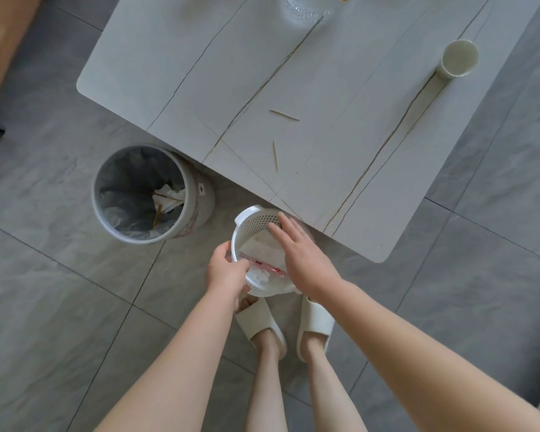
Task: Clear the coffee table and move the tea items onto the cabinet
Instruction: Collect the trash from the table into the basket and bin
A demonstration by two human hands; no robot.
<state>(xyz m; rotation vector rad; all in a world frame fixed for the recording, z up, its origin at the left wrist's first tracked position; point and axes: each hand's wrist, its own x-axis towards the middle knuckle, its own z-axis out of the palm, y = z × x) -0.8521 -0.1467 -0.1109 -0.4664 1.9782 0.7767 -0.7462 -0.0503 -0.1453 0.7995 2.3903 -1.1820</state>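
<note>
1. White basket (256,221) is gripped at its rim by the left hand (226,269), held over the floor just off the coffee table (293,73).
2. Right hand (303,257) is laid flat, fingers straight, over the wrappers (262,263) inside.
3. Two toothpicks (284,115) and a cup (459,59) are left on the table.

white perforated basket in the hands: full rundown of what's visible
The white basket looks like plastic, round, with perforated walls and a small lug handle at its far rim. It is held in the air, tilted, just off the coffee table's near edge, above the feet. The left hand grips its near-left rim; the right hand lies open over the top. Inside are white paper scraps and a red-and-white wrapper.
</note>
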